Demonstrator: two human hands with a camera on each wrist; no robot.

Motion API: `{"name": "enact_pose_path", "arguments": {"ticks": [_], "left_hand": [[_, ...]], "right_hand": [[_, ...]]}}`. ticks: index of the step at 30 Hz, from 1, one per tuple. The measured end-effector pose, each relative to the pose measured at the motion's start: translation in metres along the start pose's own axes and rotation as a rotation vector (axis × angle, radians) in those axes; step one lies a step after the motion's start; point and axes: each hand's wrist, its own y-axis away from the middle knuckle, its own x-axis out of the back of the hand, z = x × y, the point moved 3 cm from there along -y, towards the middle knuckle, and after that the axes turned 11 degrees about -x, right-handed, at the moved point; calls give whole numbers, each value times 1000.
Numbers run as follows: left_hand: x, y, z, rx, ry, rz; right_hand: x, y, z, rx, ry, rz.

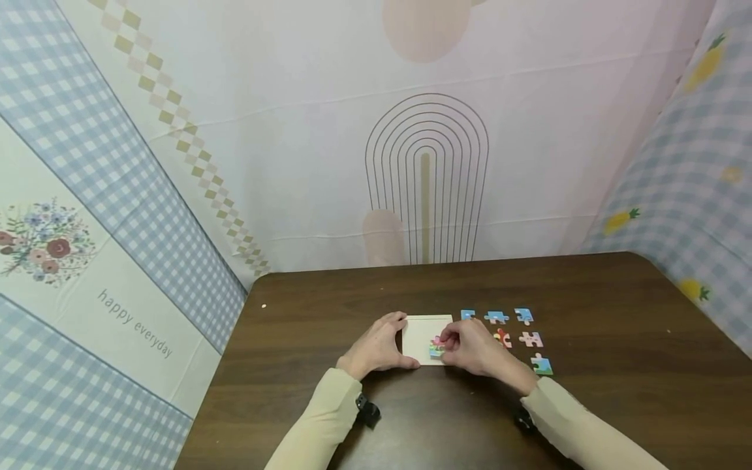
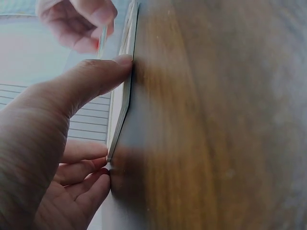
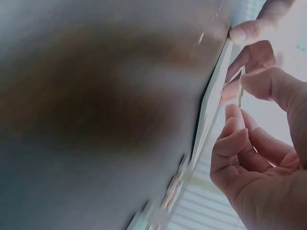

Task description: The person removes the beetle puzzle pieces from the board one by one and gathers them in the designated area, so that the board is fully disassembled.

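A shallow white puzzle tray [image 1: 417, 331] lies on the table, its bare floor visible. My left hand [image 1: 376, 347] holds it by the left side, with the thumb on the near edge and fingers at the left and far edges. Between thumb and fingertips, my right hand [image 1: 474, 347] pinches a colourful jigsaw piece [image 1: 435, 349] above the tray's right part. The right wrist view shows that jigsaw piece [image 3: 241, 91] edge-on, apart from the tray [image 3: 211, 105]. In the left wrist view, the left thumb [image 2: 103, 76] touches the tray's rim.
Right of the tray, several loose jigsaw pieces lie in rough rows, among them a blue one [image 1: 497, 317], a red one [image 1: 502, 337], a pink one [image 1: 531, 339] and a green-blue one [image 1: 542, 364]. The right hand partly covers this area. Behind the dark wooden table [image 1: 317, 300] hangs a patterned cloth [image 1: 305, 170].
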Motion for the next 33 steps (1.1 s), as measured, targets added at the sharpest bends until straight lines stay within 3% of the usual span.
{"name": "enact_pose_path", "arguments": {"ticks": [15, 22, 33], "left_hand": [[3, 2, -5, 6, -8, -6], [4, 2, -6, -4, -17, -7], [4, 3, -8, 3, -21, -10]], "right_hand": [[20, 26, 34, 33, 2, -10], [24, 31, 43, -6, 15, -31], [28, 33, 50, 1, 27, -95]]}}
